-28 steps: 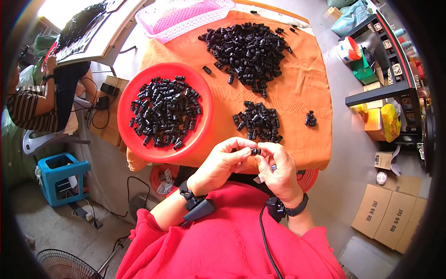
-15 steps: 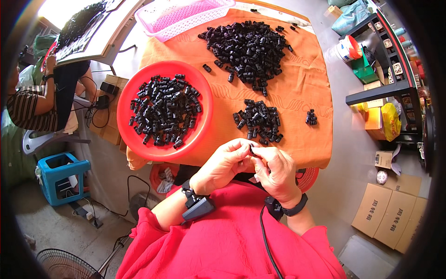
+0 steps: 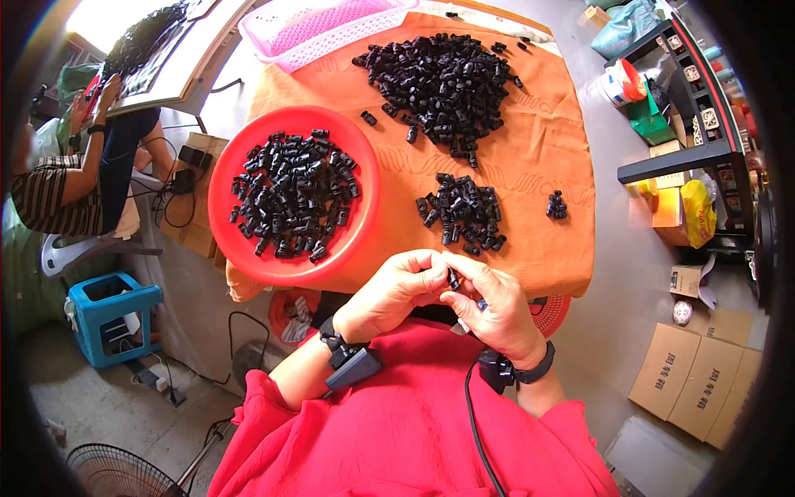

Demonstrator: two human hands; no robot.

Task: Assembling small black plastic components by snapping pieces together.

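Observation:
In front of my body, over the table's near edge, both hands meet at a small black plastic cord lock [image 3: 453, 280]. My left hand [image 3: 389, 296] pinches it between thumb and fingertips. My right hand [image 3: 501, 313] is closed at its other side, fingers bent around it; a tiny blue bit [image 3: 482, 304] shows by the right thumb. Just beyond my hands lies a small heap of similar black pieces [image 3: 460, 212]. A red round basin [image 3: 224, 199] on the left holds many more, and a large black pile [image 3: 443, 91] spreads at the back.
An orange cloth [image 3: 538, 149] covers the table. A little black cluster [image 3: 556, 205] lies at the right and a pink basket [image 3: 331, 45] at the far left edge. Another person [image 3: 66, 182] works at the left. A blue stool [image 3: 112, 319] and cardboard boxes [image 3: 691, 377] stand on the floor.
My right hand has shifted slightly down and right and turned, so more of the black cord lock and a blue bit show. The other person's hands have moved.

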